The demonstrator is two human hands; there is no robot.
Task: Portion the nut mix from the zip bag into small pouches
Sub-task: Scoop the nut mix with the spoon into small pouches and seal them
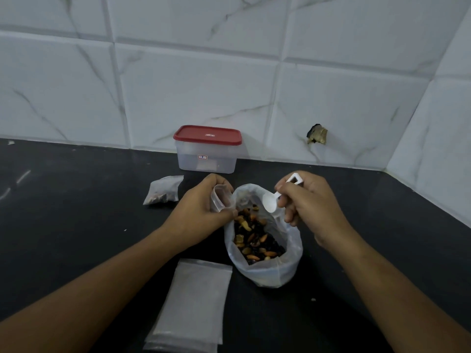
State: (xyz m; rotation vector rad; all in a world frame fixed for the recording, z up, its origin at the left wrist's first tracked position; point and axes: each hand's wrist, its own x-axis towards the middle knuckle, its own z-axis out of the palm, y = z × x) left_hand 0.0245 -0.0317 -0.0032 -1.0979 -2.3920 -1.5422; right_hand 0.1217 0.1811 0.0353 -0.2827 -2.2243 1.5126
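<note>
On black counter [76, 212] below marble tiles [191, 85] (red-lidded box [207, 159] behind): left hand [201, 210] pinches pouch [221, 201], right hand [311, 205] grips spoon [270, 203].

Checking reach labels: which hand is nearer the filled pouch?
Left. The left hand is just right of the filled pouch; the right hand is beyond the zip bag.

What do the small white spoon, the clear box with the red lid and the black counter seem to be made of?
Small white spoon: likely plastic, glossy, thin, slightly translucent. Clear box with red lid: plastic, frosted see-through walls, matte lid. Black counter: perhaps stone, dull sheen with pale scuffs; uncertain.
</note>
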